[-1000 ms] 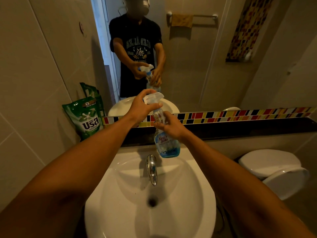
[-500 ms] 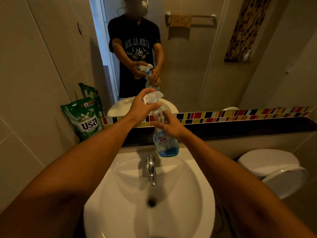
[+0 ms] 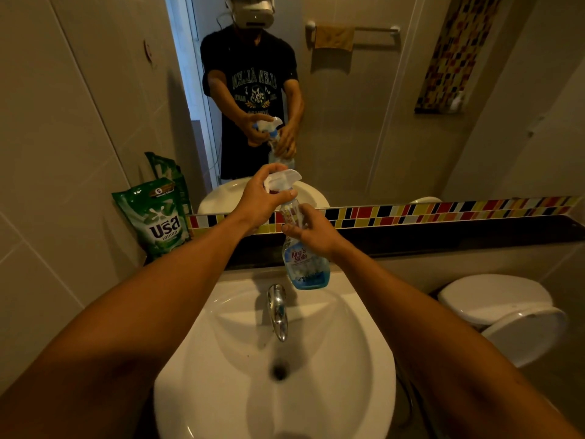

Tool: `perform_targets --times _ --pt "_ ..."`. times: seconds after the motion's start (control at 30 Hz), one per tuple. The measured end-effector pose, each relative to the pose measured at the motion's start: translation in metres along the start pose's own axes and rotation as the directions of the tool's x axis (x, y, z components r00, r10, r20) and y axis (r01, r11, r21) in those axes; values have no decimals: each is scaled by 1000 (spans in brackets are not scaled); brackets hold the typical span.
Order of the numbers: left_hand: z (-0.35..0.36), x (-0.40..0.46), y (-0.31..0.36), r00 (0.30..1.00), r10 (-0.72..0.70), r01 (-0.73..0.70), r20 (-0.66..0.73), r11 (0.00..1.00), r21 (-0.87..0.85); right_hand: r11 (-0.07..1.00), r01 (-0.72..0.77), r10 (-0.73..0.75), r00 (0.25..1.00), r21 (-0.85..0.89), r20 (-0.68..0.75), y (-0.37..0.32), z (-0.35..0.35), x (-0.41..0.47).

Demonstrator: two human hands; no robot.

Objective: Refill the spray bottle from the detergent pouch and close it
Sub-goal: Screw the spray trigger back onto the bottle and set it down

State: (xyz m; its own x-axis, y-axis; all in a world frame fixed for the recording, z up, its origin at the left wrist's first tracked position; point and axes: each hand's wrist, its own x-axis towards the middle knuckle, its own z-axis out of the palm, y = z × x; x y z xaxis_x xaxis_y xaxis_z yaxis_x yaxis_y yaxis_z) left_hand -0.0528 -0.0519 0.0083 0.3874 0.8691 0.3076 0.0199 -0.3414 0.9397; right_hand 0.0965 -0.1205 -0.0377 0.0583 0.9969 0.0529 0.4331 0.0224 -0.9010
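A clear spray bottle point(image 3: 304, 264) with a blue label and a little blue liquid at its bottom hangs upright above the back rim of the sink. My right hand point(image 3: 313, 231) grips its neck and upper body. My left hand point(image 3: 264, 198) is closed around the white trigger head point(image 3: 285, 178) on top of the bottle. A green detergent pouch point(image 3: 158, 218) stands on the dark ledge to the left, leaning against the tiled wall, apart from both hands.
A white sink point(image 3: 275, 369) with a chrome tap point(image 3: 278, 308) lies below the bottle. A dark ledge point(image 3: 443, 239) with a coloured tile strip runs under the mirror point(image 3: 364, 106). A white toilet point(image 3: 503, 312) stands at the right.
Both hands and the bottle stay in nearly the same place over the sink. My left hand has shifted slightly on the trigger head.
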Motion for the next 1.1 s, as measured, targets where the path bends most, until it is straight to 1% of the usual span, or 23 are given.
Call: perform_targets --times 0.3,0.43,0.63,0.9,1.0,1.1 --pt "-7 4 -2 998 -31 29 57 999 23 999 -7 7 1000 36 -12 2 0 1" --pt "-6 3 -1 998 -32 33 44 999 -11 1000 -8 8 1000 27 -4 3 0 4" --pt "-5 7 -5 1000 11 -10 -13 999 40 1000 10 -10 1000 -14 1 -2 -1 7" --pt "-9 11 -8 998 -20 19 57 1000 21 999 -27 27 1000 29 6 2 0 11" --pt "-7 13 -9 999 -41 41 33 999 -5 1000 -13 13 1000 27 2 1 0 11" --pt "-5 13 -10 1000 -4 4 18 1000 14 1000 -4 4 1000 23 6 -2 1 12"
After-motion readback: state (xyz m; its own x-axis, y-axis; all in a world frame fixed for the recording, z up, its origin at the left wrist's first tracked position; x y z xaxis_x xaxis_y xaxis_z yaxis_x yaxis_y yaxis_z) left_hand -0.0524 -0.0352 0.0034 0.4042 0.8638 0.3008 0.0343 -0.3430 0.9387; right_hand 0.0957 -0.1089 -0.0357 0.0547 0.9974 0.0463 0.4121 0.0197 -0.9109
